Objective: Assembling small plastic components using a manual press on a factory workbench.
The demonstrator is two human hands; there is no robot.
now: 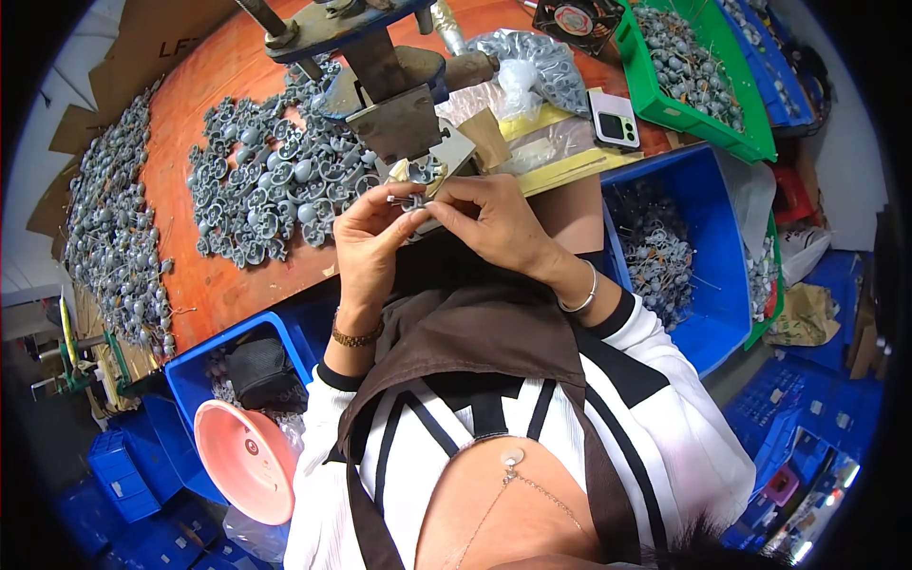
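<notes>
Both hands meet in front of a metal bench press [394, 114]. Between their fingertips is a small grey plastic part [414, 202], mostly covered by the fingers. My left hand [369, 233] pinches it from the left, thumb and forefinger close together. From the other side my right hand [499, 223] grips it with thumb and forefinger. Just beyond the fingertips, a grey cup-shaped piece [423, 171] sits at the foot of the press. Loose grey plastic shells [275, 180] are heaped on the orange-red tabletop [228, 294] to the left.
Small assembled grey parts [119, 218] pile along the table's left edge. At the right stand a green tray [655, 104] of parts and a blue bin [722, 266]. A phone [613, 121] lies near the far right edge. A pink basin [252, 475] sits low at left.
</notes>
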